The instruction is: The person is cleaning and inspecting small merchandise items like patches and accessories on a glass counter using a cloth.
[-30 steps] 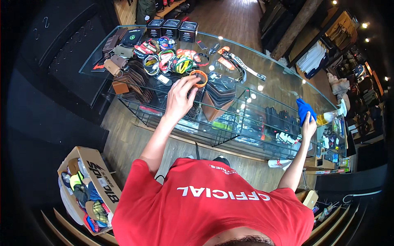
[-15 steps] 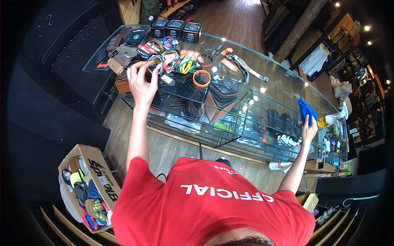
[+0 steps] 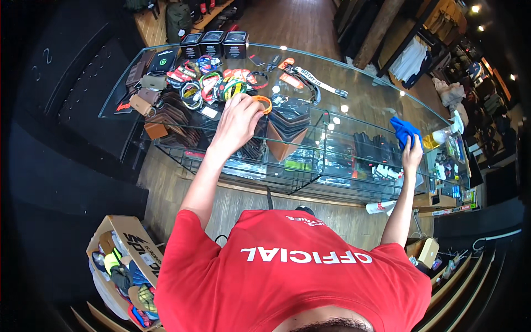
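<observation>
We locate the orange band (image 3: 270,104), a thin, smooth ring, at the glass worktop (image 3: 365,102), just beside a heap of coloured bands (image 3: 210,86). Our left hand (image 3: 235,123) meets its left edge with bent fingers set narrow; we cannot tell whether they grip it. Our right hand (image 3: 412,155) pinches a soft, crumpled blue cloth (image 3: 404,130) between its fingers, near a translucent bottle (image 3: 440,136) with yellow contents. Near the orange band, we see flat brown wallets (image 3: 287,143) in a row. Behind the heap stand three square-sided black boxes (image 3: 213,45). At lower left, a cardboard carton (image 3: 141,246) contains mixed fabric items.
</observation>
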